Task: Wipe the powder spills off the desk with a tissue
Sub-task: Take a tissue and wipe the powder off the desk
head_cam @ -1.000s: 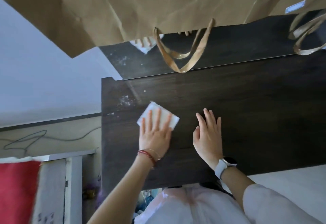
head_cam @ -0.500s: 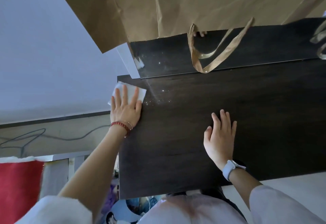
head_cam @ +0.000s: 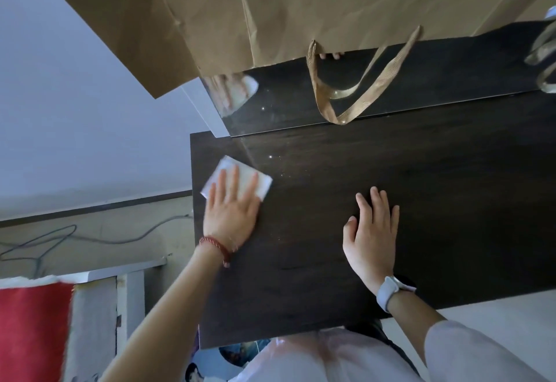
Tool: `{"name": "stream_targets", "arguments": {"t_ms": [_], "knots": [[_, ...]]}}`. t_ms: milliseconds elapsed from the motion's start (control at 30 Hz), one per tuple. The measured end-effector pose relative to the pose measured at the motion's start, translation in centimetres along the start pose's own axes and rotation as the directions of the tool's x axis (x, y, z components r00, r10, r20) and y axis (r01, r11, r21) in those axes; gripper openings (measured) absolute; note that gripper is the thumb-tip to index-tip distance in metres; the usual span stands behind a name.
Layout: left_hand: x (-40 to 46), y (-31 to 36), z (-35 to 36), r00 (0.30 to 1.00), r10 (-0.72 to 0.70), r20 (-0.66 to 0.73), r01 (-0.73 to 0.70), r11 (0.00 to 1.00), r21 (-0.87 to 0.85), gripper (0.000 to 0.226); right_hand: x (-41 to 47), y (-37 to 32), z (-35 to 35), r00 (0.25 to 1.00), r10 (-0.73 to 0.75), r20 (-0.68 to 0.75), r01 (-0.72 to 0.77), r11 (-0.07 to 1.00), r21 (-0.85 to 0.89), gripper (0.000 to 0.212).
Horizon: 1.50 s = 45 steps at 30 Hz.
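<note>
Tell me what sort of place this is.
Probably a room in a home, perhaps a bedroom. A dark wooden desk stands by a plain wall, a brown paper bag on it. A cable trails along the floor, and red fabric lies alongside.

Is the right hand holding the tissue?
No, the right hand lies flat on the bare desk; the left hand presses the tissue.

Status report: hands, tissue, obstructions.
Left hand flat on tissue. Right hand flat on desk. Powder specks remain. Bag handle droops behind.
</note>
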<state>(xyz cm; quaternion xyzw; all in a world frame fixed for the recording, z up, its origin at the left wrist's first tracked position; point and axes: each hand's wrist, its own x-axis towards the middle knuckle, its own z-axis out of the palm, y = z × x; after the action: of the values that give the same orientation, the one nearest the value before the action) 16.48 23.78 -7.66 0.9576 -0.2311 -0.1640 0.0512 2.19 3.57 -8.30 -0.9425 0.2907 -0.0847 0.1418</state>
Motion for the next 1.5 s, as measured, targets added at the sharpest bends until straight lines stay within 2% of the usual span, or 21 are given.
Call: {"name": "stream_targets", "arguments": {"t_ms": [100,167,267,400,467,533,633,733,867,933,1000,1100,1233,1333,1433,1500], "knots": [[4.6,0.7,-1.2,0.956,-0.290,-0.045,0.281,0.948,-0.151,0.052,0.0,-0.1,0.0,1.000,0.000,-0.014,0.000,1.000,-0.007,0.040],[6.0,2.4,-1.2,0.933,-0.357,-0.049,0.342,0.919,-0.194,0.052,0.0,-0.2,-0.1,1.000,-0.003,-0.016,0.003,1.000,-0.002,0.040],[6.2,6.1,-0.5,0.967,-0.249,-0.061,0.239,0.961,-0.141,0.053,0.0,-0.1,-0.2,1.000,-0.003,-0.013,0.003,1.000,0.007,0.042],[6.8,11.3,-0.3,0.998,0.055,-0.035,-0.058,0.994,-0.094,0.053,0.0,-0.2,-0.4,1.000,0.009,-0.012,-0.009,1.000,0.014,0.041],[7.4,11.4,-0.7,0.985,0.170,-0.020,-0.171,0.984,-0.053,0.052,0.0,-0.3,-0.5,1.000,0.009,-0.010,-0.008,1.000,0.017,0.042],[7.7,9.1,-1.0,0.982,0.186,-0.026,-0.187,0.982,-0.031,0.052,0.0,-0.2,-0.5,1.000,0.004,-0.012,-0.003,1.000,0.017,0.042],[6.1,3.1,-1.4,0.997,-0.031,-0.073,0.025,0.996,-0.082,0.052,0.0,-0.1,-0.4,1.000,-0.001,-0.011,0.002,1.000,0.026,0.042],[4.5,-1.4,-2.3,0.965,-0.244,-0.091,0.229,0.961,-0.153,0.050,0.0,-0.1,-0.4,1.000,0.004,-0.004,-0.004,1.000,0.023,0.042],[6.1,1.1,-2.9,0.924,-0.382,-0.035,0.368,0.908,-0.200,0.053,0.1,0.0,-0.4,1.000,0.007,-0.009,-0.007,1.000,0.020,0.045],[6.6,3.5,-2.7,0.919,-0.394,-0.031,0.379,0.902,-0.206,0.055,0.1,0.0,-0.3,1.000,0.003,-0.012,-0.003,1.000,0.019,0.045],[6.6,6.1,-2.2,0.952,-0.301,-0.047,0.290,0.944,-0.160,0.054,0.1,-0.1,-0.3,1.000,0.001,-0.013,-0.001,1.000,0.015,0.045],[6.7,10.8,-1.5,1.000,0.001,-0.027,-0.003,0.998,-0.065,0.052,0.0,-0.1,-0.3,1.000,0.006,-0.024,-0.005,1.000,0.018,0.042],[8.4,13.2,-1.6,0.945,0.300,0.131,-0.307,0.951,0.037,0.051,0.0,0.1,-0.2,1.000,0.003,-0.021,-0.002,0.999,0.034,0.040],[7.3,10.0,-1.7,0.919,0.369,0.140,-0.386,0.915,0.115,0.050,-0.1,0.1,-0.4,1.000,0.008,-0.024,-0.007,0.999,0.047,0.041],[0.8,6.3,-1.1,0.915,0.386,0.116,-0.398,0.910,0.113,0.048,0.0,0.1,-0.5,1.000,0.000,-0.011,0.001,1.000,0.030,0.042],[-4.2,4.5,-0.6,0.889,0.442,0.119,-0.457,0.876,0.153,0.049,0.0,0.1,-0.5,1.000,0.000,-0.005,0.000,1.000,0.031,0.044]]}}
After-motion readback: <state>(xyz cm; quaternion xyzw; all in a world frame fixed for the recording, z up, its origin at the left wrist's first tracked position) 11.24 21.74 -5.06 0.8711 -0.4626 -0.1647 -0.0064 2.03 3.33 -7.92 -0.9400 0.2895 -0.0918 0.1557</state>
